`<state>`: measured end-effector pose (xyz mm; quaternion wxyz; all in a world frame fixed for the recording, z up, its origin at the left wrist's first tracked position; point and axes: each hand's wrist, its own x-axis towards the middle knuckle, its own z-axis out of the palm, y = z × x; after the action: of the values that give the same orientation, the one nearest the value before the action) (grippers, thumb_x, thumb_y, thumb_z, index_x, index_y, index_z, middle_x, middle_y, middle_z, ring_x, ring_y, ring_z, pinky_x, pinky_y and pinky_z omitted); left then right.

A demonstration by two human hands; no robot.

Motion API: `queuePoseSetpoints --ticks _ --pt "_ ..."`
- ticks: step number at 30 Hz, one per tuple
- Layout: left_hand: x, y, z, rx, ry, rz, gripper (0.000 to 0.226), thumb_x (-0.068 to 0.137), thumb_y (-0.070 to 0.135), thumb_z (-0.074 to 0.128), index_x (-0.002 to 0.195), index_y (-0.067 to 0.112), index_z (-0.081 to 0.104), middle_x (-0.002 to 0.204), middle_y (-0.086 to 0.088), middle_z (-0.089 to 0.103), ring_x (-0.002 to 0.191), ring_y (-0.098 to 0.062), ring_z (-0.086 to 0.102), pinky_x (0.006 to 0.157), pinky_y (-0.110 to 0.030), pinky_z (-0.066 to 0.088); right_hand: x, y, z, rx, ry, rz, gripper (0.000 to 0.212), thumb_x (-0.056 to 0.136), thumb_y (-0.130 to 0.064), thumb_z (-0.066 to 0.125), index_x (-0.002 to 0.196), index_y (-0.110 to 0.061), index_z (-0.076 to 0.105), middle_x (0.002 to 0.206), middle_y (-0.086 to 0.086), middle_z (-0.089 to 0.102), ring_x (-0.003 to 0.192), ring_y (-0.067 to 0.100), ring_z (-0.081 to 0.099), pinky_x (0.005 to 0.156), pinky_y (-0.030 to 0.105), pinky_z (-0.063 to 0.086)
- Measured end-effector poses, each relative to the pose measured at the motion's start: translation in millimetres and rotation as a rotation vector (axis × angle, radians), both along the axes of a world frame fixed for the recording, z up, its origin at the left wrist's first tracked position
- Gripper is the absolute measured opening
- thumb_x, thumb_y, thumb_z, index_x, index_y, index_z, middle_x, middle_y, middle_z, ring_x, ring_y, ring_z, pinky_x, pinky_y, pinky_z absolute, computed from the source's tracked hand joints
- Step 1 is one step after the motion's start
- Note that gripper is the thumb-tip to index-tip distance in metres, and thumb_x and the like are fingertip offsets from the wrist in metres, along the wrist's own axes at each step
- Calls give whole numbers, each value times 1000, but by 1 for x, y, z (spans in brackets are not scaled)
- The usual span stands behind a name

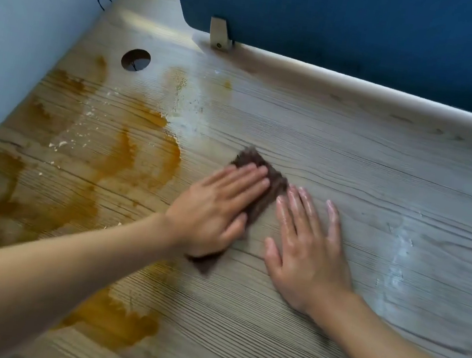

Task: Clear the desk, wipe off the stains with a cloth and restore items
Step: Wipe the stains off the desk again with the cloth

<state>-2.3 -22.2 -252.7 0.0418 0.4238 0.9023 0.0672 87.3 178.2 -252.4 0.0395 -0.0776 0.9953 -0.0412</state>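
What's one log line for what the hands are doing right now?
step: wipe stains | left hand: flat, pressing cloth on desk | right hand: flat on desk beside cloth | stains: orange, left of cloth, not yet wiped

Left hand (215,209) presses cloth (270,180) on stained desk (382,156).

Desk (350,164) is a pale greyish-beige wood-grain pattern, with thin dark lines running all across it. Stains (124,149) left of the left hand (212,209) are rusty orange-brown, blotchy and streaky. Cloth (270,183) under that hand is dark brown. Whitish smears (400,254) right of the right hand (306,248). Panel (354,23) beyond the hands is deep blue, wall (23,30) pale blue-grey.
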Motion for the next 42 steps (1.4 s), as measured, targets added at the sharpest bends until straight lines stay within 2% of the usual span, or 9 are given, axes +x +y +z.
queuePoseSetpoints --ticks 6,10,17,20,24,28,33,36,42 --pt "-86 15 -1 -68 -58 580 68 98 43 16 160 17 5 168 0 -1 153 -10 -6 125 -35 -1 3 1 0 12 4 -8 70 96 -47 28 153 -8 30 163 11 20 153 23 13 119 59 16" --pt "-29 17 1 -66 5 476 69 99 43 16 159 11 10 167 -7 2 154 -16 -4 126 -39 3 2 0 1 12 0 -13 71 94 -47 28 153 -7 33 163 12 22 152 23 16 118 60 17" --pt "48 -13 6 -59 -20 -73 68 96 37 40 157 12 24 166 -5 16 154 -17 8 125 -40 14 1 -1 1 16 -4 -17 72 93 -46 28 151 -5 36 162 12 23 152 23 17 118 60 17" --pt "2 -6 1 -9 -11 108 68 92 38 38 156 15 32 163 -4 25 152 -15 17 124 -38 17 1 -1 -1 17 0 -8 72 93 -46 29 151 -5 35 162 13 23 152 24 18 117 60 17" --pt "-57 9 1 -59 -57 525 69 96 44 23 160 20 11 168 1 4 153 -9 -2 126 -34 1 1 0 -1 18 -5 -11 71 96 -48 25 155 -9 24 164 9 15 153 21 9 119 58 14" --pt "-25 14 1 -65 -6 511 70 96 44 19 160 15 12 167 -3 4 154 -13 -2 126 -36 1 3 1 -2 27 -10 -10 71 95 -48 24 155 -9 24 165 8 14 153 20 8 120 58 12" --pt "87 -2 3 -40 10 174 67 96 38 36 156 9 27 165 -8 18 154 -19 10 123 -44 19 2 -3 4 39 -8 -27 71 96 -47 21 154 -8 30 163 10 19 152 22 13 120 58 11" --pt "83 -9 2 -13 -27 87 68 94 38 40 156 13 29 165 -4 19 154 -15 11 124 -41 18 26 -17 10 -9 35 -52 69 96 -43 25 150 -2 35 160 15 28 150 26 23 118 60 17" --pt "-13 -6 3 -68 -77 559 68 98 43 21 160 18 8 168 1 0 153 -9 -6 126 -36 0 68 -31 -1 -38 26 -10 72 96 -46 32 150 0 32 160 17 25 151 28 20 117 60 20"
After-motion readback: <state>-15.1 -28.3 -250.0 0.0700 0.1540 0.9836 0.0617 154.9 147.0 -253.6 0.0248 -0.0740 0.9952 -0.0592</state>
